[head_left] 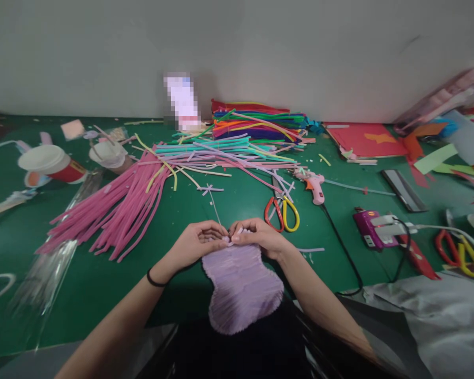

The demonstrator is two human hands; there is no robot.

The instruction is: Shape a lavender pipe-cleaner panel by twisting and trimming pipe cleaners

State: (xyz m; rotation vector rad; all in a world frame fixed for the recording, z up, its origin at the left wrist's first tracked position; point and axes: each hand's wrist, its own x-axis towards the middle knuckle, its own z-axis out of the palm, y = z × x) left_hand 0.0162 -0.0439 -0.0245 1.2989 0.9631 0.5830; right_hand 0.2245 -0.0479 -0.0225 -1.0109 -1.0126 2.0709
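A flat lilac piece made of many pipe cleaners [240,284] lies in front of me, its lower end over my dark lap. My left hand [197,242] and my right hand [256,236] meet at its top edge, fingers curled and pinching the lilac strands together. A thin wire with a small lilac cross [211,190] runs away from my fingers across the green table [205,210]. A black band sits on my left wrist.
A heap of pink pipe cleaners [118,210] lies to the left, a multicoloured stack [256,126] at the back. Red-and-yellow scissors [282,213], a pink glue gun [315,185], a purple tool [373,229], paper cups [47,163] and red paper [365,139] surround them.
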